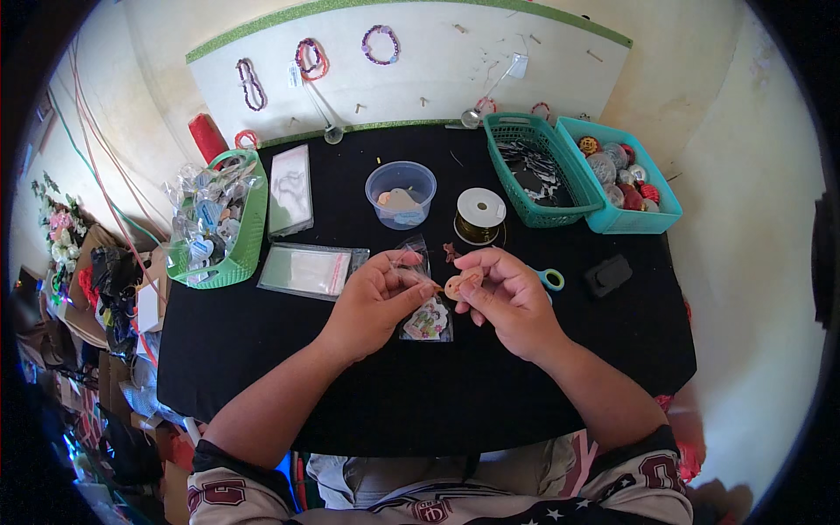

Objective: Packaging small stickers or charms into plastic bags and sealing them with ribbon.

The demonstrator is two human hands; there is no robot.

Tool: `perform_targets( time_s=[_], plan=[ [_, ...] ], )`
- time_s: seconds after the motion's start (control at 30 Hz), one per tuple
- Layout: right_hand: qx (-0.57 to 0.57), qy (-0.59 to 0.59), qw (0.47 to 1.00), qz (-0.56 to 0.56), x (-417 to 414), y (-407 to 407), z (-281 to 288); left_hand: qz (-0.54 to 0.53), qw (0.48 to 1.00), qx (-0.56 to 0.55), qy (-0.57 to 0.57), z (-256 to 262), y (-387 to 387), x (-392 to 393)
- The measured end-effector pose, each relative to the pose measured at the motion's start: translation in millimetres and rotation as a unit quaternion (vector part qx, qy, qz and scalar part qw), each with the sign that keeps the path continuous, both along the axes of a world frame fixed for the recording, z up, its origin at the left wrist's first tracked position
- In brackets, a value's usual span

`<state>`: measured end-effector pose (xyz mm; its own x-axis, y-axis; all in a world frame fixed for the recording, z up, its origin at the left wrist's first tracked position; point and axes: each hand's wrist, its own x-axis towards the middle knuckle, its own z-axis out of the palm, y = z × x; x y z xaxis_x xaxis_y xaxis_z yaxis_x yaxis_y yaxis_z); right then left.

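Observation:
Over the middle of the black-covered table, my left hand [377, 298] pinches a crumpled clear plastic bag [403, 274]. Close to its right, my right hand [508, 292] holds a small flat peach-coloured cutout [457, 286] between thumb and fingers. Just below the fingertips a colourful printed cutout [426, 319] lies in a clear bag on the cloth. A small brown piece [450, 252] lies above my hands. Further back stand a round plastic tub [401, 172] with more cutouts in it and a spool of dark gold cord [478, 231].
Packs of clear bags [290, 187] lie left of the tub. A green basket [246, 252] of bagged pieces stands at left; a teal basket [551, 215] and a turquoise box [633, 223] of baubles stand back right. Scissors [551, 280] and a black object [608, 275] lie at right.

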<state>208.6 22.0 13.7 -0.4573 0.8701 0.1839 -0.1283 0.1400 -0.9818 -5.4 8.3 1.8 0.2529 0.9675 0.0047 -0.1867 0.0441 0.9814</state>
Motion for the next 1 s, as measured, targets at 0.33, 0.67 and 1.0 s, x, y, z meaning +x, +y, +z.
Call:
perform_targets(
  time_s=[0.33,0.67,1.0],
  plan=[
    [-0.019,0.014,1.000,0.015,-0.1,-0.7,-2.5,-0.008,1.000,-0.012,0.021,-0.2,-1.1,-0.8],
    [-0.020,0.008,0.999,0.026,-0.1,0.1,-3.8,-0.016,1.000,-0.015,0.000,0.5,-1.7,0.9],
    [-0.032,0.007,0.999,0.028,-1.4,-2.5,-2.7,-0.010,1.000,-0.012,0.013,1.1,-2.9,1.9]
  ],
)
